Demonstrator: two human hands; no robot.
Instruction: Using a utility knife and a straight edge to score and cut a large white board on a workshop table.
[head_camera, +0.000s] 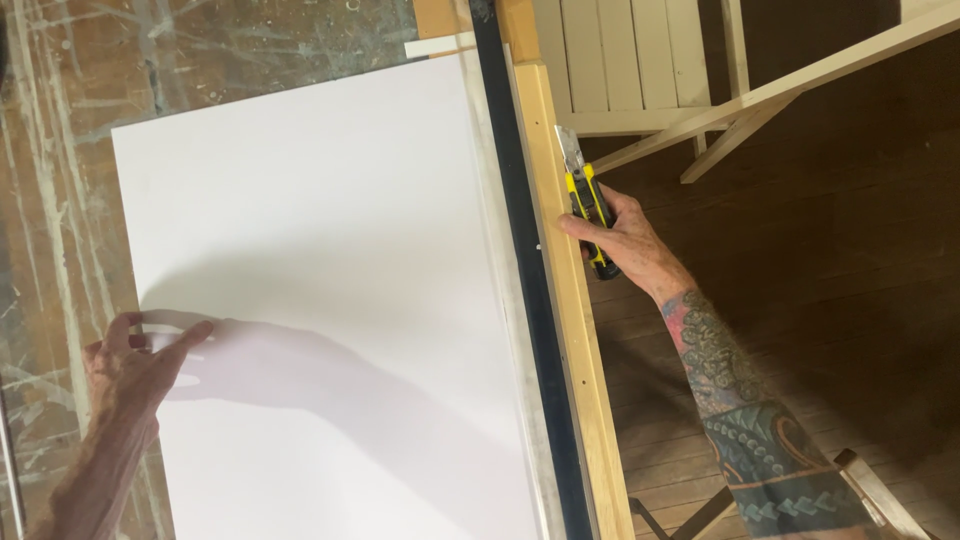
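At right centre, the right hand (628, 238) clamps a yellow-black utility knife (587, 202), blade toward the top; the left hand (128, 362), fingers apart, presses the white board (320, 280) at lower left.

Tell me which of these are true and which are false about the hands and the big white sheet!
1. The right hand holds a yellow and black utility knife. True.
2. The left hand rests at the left edge of the white board. True.
3. The knife blade is cutting through the middle of the white board. False: it sits past the board's right edge, by the wooden strip.
4. The left hand holds a pencil. False: it holds nothing.
5. White wooden furniture stands on the floor beyond the table. True.
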